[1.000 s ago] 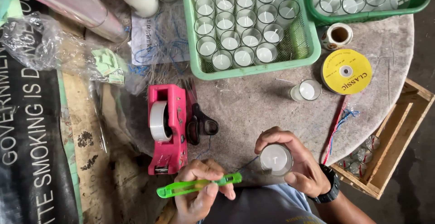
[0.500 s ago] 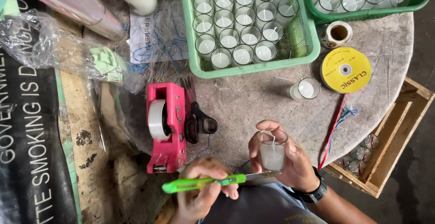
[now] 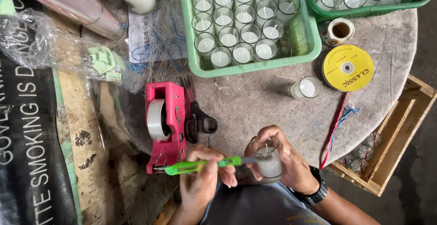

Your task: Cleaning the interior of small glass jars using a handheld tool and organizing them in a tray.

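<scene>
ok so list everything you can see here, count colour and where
glass candle: one, clear with white wax, held in right hand
utility knife: one, green, in left hand, tip at the candle
tape dispenser: one, pink, left of the hands
scissors: one pair, black handles, beside the dispenser
near tray: one, green, full of candles, table top
far tray: one, green, upper right
loose candle: one, white, mid table
ribbon spool: one, yellow, right
wooden crate: one, right edge
left hand: gripping the knife
right hand: around the candle, watch on its wrist

Round grey table [image 3: 273,111], wooden crate [image 3: 400,134] beside, dark floor [image 3: 423,184].
</scene>
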